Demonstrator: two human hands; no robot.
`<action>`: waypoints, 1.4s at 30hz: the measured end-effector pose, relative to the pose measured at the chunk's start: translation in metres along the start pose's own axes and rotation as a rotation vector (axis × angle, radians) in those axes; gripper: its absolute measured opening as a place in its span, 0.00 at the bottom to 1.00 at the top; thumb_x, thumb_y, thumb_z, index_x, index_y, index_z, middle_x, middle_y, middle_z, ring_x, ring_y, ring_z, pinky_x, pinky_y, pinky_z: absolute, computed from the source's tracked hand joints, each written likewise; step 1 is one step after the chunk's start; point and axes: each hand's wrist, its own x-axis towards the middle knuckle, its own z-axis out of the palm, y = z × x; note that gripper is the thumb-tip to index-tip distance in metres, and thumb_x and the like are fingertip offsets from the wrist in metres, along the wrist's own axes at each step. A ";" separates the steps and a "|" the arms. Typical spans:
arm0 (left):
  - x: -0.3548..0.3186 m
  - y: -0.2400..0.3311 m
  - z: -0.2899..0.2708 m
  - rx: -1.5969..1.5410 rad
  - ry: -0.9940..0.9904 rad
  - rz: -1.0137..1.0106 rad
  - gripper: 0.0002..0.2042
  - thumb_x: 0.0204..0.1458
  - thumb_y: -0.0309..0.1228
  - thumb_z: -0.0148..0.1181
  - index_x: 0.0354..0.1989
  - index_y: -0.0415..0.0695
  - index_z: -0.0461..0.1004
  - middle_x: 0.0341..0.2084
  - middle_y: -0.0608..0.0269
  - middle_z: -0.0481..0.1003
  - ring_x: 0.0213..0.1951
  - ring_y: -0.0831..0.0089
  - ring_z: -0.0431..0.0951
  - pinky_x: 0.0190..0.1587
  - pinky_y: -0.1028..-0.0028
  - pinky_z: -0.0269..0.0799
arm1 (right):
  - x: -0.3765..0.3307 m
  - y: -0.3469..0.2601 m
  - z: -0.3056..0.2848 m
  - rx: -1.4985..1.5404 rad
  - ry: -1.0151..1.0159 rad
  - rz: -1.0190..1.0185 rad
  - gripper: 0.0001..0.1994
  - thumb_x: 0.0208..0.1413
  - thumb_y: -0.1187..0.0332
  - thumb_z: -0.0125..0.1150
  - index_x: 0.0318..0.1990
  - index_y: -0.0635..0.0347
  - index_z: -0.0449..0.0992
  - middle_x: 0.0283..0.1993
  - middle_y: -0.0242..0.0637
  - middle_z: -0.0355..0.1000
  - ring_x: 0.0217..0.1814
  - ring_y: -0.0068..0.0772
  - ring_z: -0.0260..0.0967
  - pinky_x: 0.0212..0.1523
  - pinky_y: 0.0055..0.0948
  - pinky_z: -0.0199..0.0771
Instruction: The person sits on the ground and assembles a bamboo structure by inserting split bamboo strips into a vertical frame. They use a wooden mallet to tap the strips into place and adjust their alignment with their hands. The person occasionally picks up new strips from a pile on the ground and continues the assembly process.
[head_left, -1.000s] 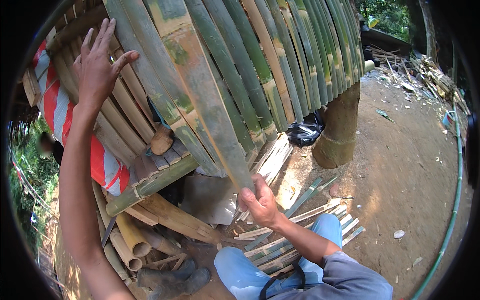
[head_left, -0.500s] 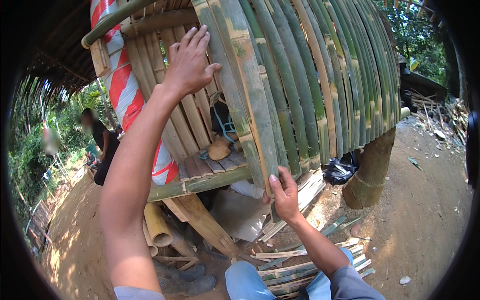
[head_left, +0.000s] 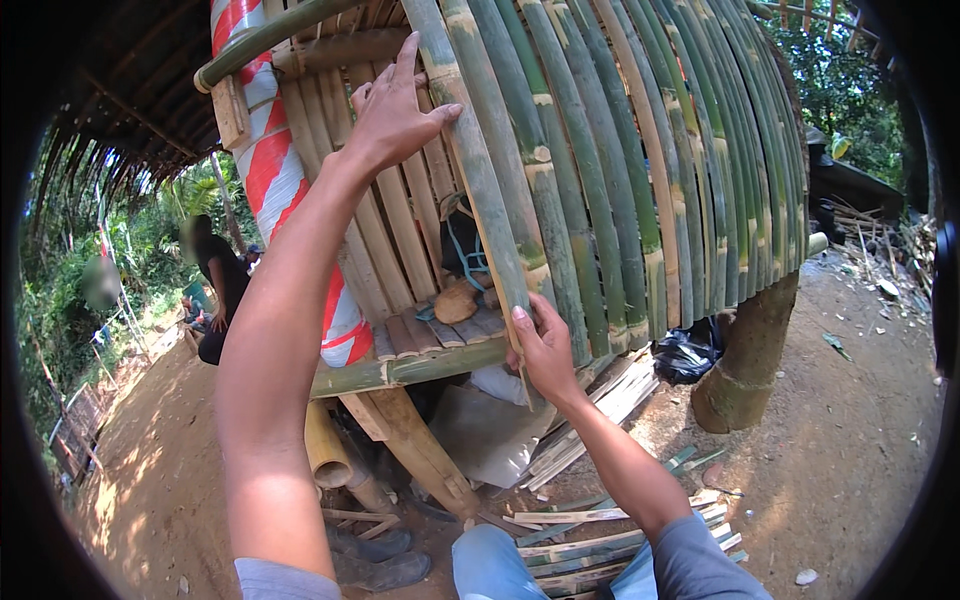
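You are holding a bamboo slat [head_left: 478,180].
Your left hand [head_left: 393,118] is resting, fingers spread, along its upper edge; your right hand [head_left: 543,348] is pinching its lower end.

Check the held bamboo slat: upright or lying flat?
Upright, looking slightly slanted: the bamboo slat rises from the right hand past the left hand.

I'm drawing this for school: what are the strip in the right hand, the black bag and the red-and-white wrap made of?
The strip looks like split bamboo: smooth, grey-green skin, pale joint marks. The black bag is probably thin plastic: shiny and crinkled. The wrap might be plastic too, being wrinkled, but cloth is possible.
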 end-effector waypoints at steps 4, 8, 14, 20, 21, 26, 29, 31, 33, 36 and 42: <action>0.006 0.004 0.001 -0.002 0.047 -0.033 0.50 0.47 0.46 0.68 0.73 0.48 0.42 0.58 0.49 0.70 0.64 0.55 0.64 0.65 0.56 0.49 | 0.015 0.000 0.006 0.003 -0.004 -0.025 0.19 0.67 0.59 0.51 0.57 0.64 0.66 0.27 0.30 0.65 0.18 0.18 0.63 0.18 0.21 0.62; 0.003 -0.006 0.013 -0.055 0.096 -0.056 0.49 0.45 0.44 0.69 0.73 0.48 0.44 0.60 0.51 0.68 0.65 0.55 0.62 0.66 0.55 0.48 | 0.020 0.005 0.007 0.020 0.013 0.000 0.19 0.67 0.59 0.52 0.57 0.65 0.66 0.27 0.30 0.66 0.18 0.18 0.63 0.18 0.21 0.62; 0.010 -0.012 0.017 -0.307 0.035 -0.185 0.44 0.50 0.33 0.65 0.73 0.48 0.43 0.53 0.45 0.71 0.51 0.60 0.75 0.54 0.57 0.70 | 0.023 0.000 0.015 -0.017 0.025 0.012 0.19 0.66 0.59 0.53 0.56 0.66 0.68 0.29 0.32 0.68 0.20 0.17 0.65 0.19 0.20 0.65; 0.013 0.006 0.015 -0.785 -0.122 -0.406 0.36 0.57 0.22 0.54 0.72 0.48 0.43 0.44 0.51 0.74 0.36 0.70 0.78 0.31 0.65 0.77 | 0.028 -0.011 0.010 -0.030 -0.028 0.081 0.19 0.66 0.60 0.54 0.54 0.68 0.71 0.36 0.35 0.74 0.33 0.24 0.74 0.27 0.23 0.75; 0.015 0.005 0.012 -0.784 -0.140 -0.418 0.36 0.57 0.22 0.54 0.72 0.48 0.43 0.43 0.53 0.74 0.36 0.70 0.78 0.32 0.65 0.77 | 0.029 -0.012 0.008 -0.030 -0.053 0.093 0.20 0.65 0.60 0.54 0.55 0.68 0.71 0.38 0.36 0.74 0.36 0.24 0.74 0.30 0.24 0.76; 0.011 0.001 0.002 -0.850 -0.119 -0.451 0.36 0.57 0.24 0.56 0.72 0.48 0.44 0.40 0.58 0.76 0.37 0.70 0.78 0.32 0.65 0.77 | 0.038 -0.004 0.003 -0.232 -0.076 -0.165 0.20 0.64 0.66 0.55 0.58 0.71 0.70 0.54 0.46 0.75 0.52 0.30 0.73 0.53 0.29 0.72; 0.008 -0.009 0.001 -0.843 -0.130 -0.514 0.35 0.57 0.23 0.56 0.72 0.51 0.46 0.39 0.61 0.76 0.37 0.71 0.78 0.34 0.66 0.77 | 0.034 -0.016 0.002 -0.248 -0.116 0.025 0.21 0.63 0.68 0.55 0.60 0.70 0.69 0.60 0.49 0.70 0.60 0.31 0.69 0.60 0.29 0.66; 0.008 -0.014 0.000 -0.818 -0.127 -0.541 0.34 0.57 0.22 0.55 0.71 0.52 0.48 0.39 0.63 0.76 0.37 0.72 0.78 0.36 0.66 0.79 | 0.035 -0.014 0.003 -0.250 -0.109 0.031 0.20 0.62 0.68 0.56 0.59 0.70 0.69 0.59 0.50 0.71 0.59 0.31 0.70 0.59 0.29 0.67; 0.012 -0.021 0.010 -0.875 -0.108 -0.510 0.33 0.57 0.22 0.56 0.70 0.52 0.50 0.39 0.63 0.76 0.37 0.72 0.78 0.35 0.67 0.79 | 0.037 -0.010 0.000 -0.230 -0.108 0.026 0.20 0.61 0.68 0.56 0.59 0.71 0.70 0.58 0.50 0.72 0.59 0.32 0.70 0.59 0.29 0.68; 0.012 -0.030 0.017 -0.895 -0.096 -0.488 0.32 0.57 0.23 0.57 0.70 0.52 0.53 0.40 0.62 0.76 0.38 0.72 0.79 0.34 0.68 0.79 | 0.035 -0.004 0.001 -0.361 -0.100 -0.020 0.19 0.60 0.68 0.57 0.56 0.71 0.72 0.54 0.54 0.74 0.57 0.36 0.73 0.56 0.30 0.70; 0.016 -0.029 0.019 -0.955 -0.017 -0.464 0.34 0.53 0.15 0.51 0.69 0.52 0.54 0.21 0.73 0.66 0.19 0.81 0.64 0.14 0.77 0.61 | 0.029 -0.017 -0.001 -0.495 -0.022 0.059 0.15 0.59 0.69 0.57 0.48 0.72 0.77 0.39 0.53 0.79 0.46 0.40 0.79 0.43 0.29 0.77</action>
